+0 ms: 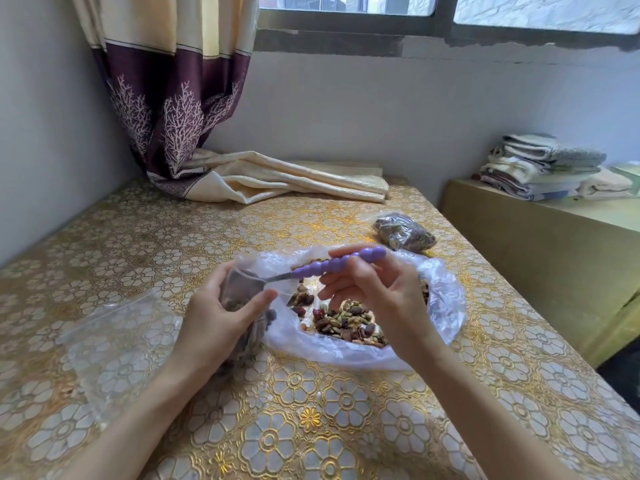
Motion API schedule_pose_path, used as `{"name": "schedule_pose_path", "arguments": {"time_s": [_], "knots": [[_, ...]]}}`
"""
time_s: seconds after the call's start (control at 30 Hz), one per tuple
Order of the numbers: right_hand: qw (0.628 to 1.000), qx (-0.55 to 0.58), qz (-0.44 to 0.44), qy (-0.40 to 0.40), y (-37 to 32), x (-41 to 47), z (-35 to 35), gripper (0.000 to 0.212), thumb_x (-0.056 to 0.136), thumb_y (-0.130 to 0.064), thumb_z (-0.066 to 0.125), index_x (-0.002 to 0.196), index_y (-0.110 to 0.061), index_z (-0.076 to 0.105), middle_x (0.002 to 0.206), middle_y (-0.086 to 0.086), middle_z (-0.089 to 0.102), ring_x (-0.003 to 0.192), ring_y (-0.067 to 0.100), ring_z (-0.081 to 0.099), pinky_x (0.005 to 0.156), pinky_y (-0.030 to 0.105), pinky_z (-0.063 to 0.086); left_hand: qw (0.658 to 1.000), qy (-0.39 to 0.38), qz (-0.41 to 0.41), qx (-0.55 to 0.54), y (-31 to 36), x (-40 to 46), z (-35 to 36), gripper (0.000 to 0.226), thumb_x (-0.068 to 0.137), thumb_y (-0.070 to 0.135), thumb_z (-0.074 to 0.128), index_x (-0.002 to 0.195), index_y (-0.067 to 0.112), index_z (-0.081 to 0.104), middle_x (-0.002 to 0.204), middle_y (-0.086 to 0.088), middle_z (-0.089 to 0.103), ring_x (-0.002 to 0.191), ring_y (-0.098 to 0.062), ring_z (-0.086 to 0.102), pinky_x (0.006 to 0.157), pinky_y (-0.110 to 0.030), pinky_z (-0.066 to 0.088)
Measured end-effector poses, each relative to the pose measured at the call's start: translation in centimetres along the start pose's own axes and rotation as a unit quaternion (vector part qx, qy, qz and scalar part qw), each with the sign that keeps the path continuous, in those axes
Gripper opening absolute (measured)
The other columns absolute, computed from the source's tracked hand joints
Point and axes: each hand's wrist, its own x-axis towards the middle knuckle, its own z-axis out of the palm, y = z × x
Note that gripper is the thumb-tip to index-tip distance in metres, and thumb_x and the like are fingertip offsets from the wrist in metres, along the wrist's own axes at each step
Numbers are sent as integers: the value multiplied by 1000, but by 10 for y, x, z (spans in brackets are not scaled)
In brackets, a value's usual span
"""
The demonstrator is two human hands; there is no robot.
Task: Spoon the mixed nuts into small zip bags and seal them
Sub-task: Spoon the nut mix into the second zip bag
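Observation:
My left hand (pixel 216 320) grips a small clear zip bag (pixel 239 294), held upright with its mouth open and some nuts inside. My right hand (pixel 375 292) pinches the purple beaded handle of a spoon (pixel 332 265), whose metal bowl reaches into the bag's mouth. Under both hands a large clear plastic bag (pixel 446 306) lies spread open on the table, with mixed nuts (pixel 346 320) heaped in it. A filled small bag of nuts (pixel 403 232) rests on the table behind it.
Empty clear zip bags (pixel 117 337) lie flat at my left on the gold floral tablecloth (pixel 311 410). A folded cream cloth (pixel 287 181) and a curtain end (pixel 169 119) sit at the back. Stacked towels (pixel 543 168) rest on a low ledge at right.

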Motion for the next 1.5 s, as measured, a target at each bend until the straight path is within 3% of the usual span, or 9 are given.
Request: {"name": "schedule_pose_path", "arguments": {"time_s": [0.27,0.43,0.57,0.73,0.83,0.93,1.17,1.3,1.5], "knots": [[980,72,0,184,-6,12,-40,23,98,-11,42,91,0,62,73,11,69,57,17,64,53,22,53,996,84,21,-4,5,5,-11,20,76,16,70,94,25,65,80,7,72,75,-3,67,64,-8,49],[957,-71,-13,283,-6,15,-67,26,96,-15,47,75,-11,60,58,3,65,43,8,50,41,17,40,985,158,33,-61,19,6,-23,20,73,26,68,90,34,63,84,8,72,77,-5,68,65,-15,54],[932,-176,-45,314,-6,16,-82,25,95,-23,46,72,-17,55,51,-2,61,42,2,48,46,16,37,981,170,69,-68,26,5,-24,23,76,22,68,94,34,61,81,17,71,76,0,67,58,-10,50],[918,-224,-43,324,-2,15,-90,27,94,-27,44,69,-21,51,52,-9,60,45,4,54,56,25,38,985,143,67,-71,24,4,-21,27,75,24,68,98,34,60,87,4,70,78,-6,68,62,-12,52],[924,-217,-2,316,1,16,-90,30,96,-24,43,69,-17,52,51,-6,61,43,4,48,49,21,37,993,77,28,-84,22,4,-20,39,69,34,69,104,39,53,100,0,68,90,-11,67,76,-25,55],[943,-163,68,283,3,15,-87,30,98,-19,43,72,-11,53,48,0,61,39,3,42,38,15,32,999,23,33,-13,18,3,-17,47,62,42,68,105,41,48,99,2,67,98,-9,63,95,-35,44],[953,-124,177,211,3,15,-82,29,96,-15,47,71,-6,58,57,9,62,35,5,39,32,14,27,973,-127,23,190,-6,5,-19,81,49,60,70,119,50,30,113,12,51,94,-4,57,81,-21,47],[955,-122,209,173,5,14,-78,32,96,-16,48,69,-5,59,60,12,65,37,9,47,32,15,31,948,-163,23,273,-17,6,-21,111,45,68,67,140,35,19,124,13,38,112,-11,46,100,-36,39],[947,-121,227,191,3,14,-74,31,95,-11,46,68,-3,58,53,7,65,38,10,51,34,15,38,945,-157,57,281,-18,5,-21,99,56,60,70,139,30,26,121,10,45,112,-10,46,97,-30,39]]}}
